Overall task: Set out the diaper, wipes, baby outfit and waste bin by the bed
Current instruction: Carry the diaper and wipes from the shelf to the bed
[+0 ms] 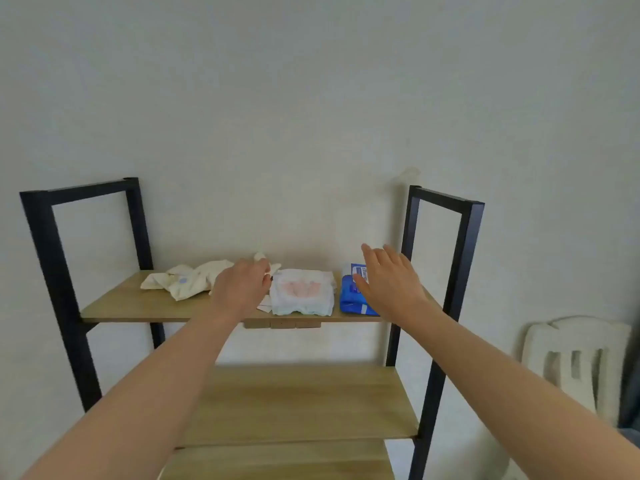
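Observation:
A cream baby outfit (187,280) lies crumpled at the left of the top wooden shelf (121,306). A folded white diaper (301,292) with a pink print sits in the middle. A blue wipes pack (351,296) lies at the right, partly hidden by my right hand (389,282), which hovers over it with fingers spread. My left hand (242,285) reaches between the outfit and the diaper, fingers curled down near the outfit's edge; whether it grips the cloth I cannot tell. No waste bin is in view.
The shelf unit has a black metal frame (464,258) with posts on both sides and two lower wooden shelves (311,403). It stands against a pale wall. A white chair (575,362) stands to the right.

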{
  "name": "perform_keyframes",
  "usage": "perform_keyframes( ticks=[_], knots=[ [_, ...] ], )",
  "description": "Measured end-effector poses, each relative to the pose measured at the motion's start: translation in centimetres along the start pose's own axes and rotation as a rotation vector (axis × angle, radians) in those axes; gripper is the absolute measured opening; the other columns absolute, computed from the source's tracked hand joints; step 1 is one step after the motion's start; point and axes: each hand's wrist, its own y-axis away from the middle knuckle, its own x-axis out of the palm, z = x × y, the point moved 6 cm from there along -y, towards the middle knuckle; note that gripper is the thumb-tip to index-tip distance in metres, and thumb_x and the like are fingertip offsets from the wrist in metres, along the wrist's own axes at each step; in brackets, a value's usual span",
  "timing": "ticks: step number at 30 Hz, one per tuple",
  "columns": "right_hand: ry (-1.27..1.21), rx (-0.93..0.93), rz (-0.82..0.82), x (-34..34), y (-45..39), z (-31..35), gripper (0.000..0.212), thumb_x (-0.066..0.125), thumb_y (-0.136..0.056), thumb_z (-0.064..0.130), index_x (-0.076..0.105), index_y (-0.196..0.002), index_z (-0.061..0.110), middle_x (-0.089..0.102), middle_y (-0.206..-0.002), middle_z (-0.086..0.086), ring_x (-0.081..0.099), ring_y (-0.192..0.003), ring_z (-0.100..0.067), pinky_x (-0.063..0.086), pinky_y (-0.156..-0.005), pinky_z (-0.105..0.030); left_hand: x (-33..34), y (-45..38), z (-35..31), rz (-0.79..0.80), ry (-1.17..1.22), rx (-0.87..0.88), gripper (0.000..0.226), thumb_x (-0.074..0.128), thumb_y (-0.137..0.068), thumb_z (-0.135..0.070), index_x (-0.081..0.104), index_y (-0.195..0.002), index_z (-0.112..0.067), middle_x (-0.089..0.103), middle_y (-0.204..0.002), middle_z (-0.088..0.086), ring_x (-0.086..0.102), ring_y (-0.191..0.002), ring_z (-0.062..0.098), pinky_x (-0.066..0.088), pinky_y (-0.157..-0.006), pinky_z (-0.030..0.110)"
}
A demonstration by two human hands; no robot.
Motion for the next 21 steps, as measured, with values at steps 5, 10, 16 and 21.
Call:
perform_keyframes(
  ticks=[5, 10, 16, 21],
  knots=[
    [-0.113, 0.183, 0.116, 5.1, -3.7, -2.8, 0.058, 0.037, -0.097, 0.05, 0.03, -0.14, 0.011, 0.052, -0.134, -0.01, 0.048, -0.123, -0.027, 0.045, -0.098, -0.04, 6.2, -3.7, 1.2, 0.298, 0.004, 0.107, 0.033, 0.041, -0.099, -0.014, 0.057, -0.126, -0.021, 0.06, -0.12, 0.01, 0.059, -0.102, 0.025, 0.044, -0.072, 0.032],
    [-0.359, 0.43, 0.343, 10.7, -6.0, -4.3, 0.051, 0.042, -0.094, 0.051, 0.045, -0.122, 0.009, 0.057, -0.12, -0.013, 0.057, -0.102, -0.028, 0.05, -0.076, -0.037, 10.9, -5.3, 2.2, 0.457, -0.083, 0.236, 0.053, 0.041, -0.093, 0.001, 0.043, -0.139, -0.025, 0.05, -0.137, 0.001, 0.046, -0.123, 0.018, 0.046, -0.093, 0.036],
    [-0.585, 0.569, 0.46, 13.7, -7.6, -4.5, 0.055, 0.04, -0.097, 0.047, 0.043, -0.131, 0.004, 0.058, -0.122, -0.015, 0.059, -0.102, -0.025, 0.052, -0.084, -0.033, 13.8, -5.5, 2.2, 0.489, -0.133, 0.417, 0.047, 0.048, -0.096, -0.016, 0.041, -0.142, -0.02, 0.048, -0.141, -0.001, 0.046, -0.126, 0.017, 0.049, -0.09, 0.038],
    [-0.791, 0.66, 0.516, 15.3, -8.4, -4.4, 0.064, 0.051, -0.092, 0.048, 0.036, -0.138, 0.007, 0.056, -0.128, -0.012, 0.056, -0.105, -0.022, 0.05, -0.082, -0.031, 14.5, -6.1, 1.6, 0.354, -0.037, 0.554, 0.045, 0.047, -0.099, -0.024, 0.044, -0.143, -0.022, 0.041, -0.151, 0.0, 0.04, -0.137, 0.02, 0.046, -0.096, 0.038]
  ],
)
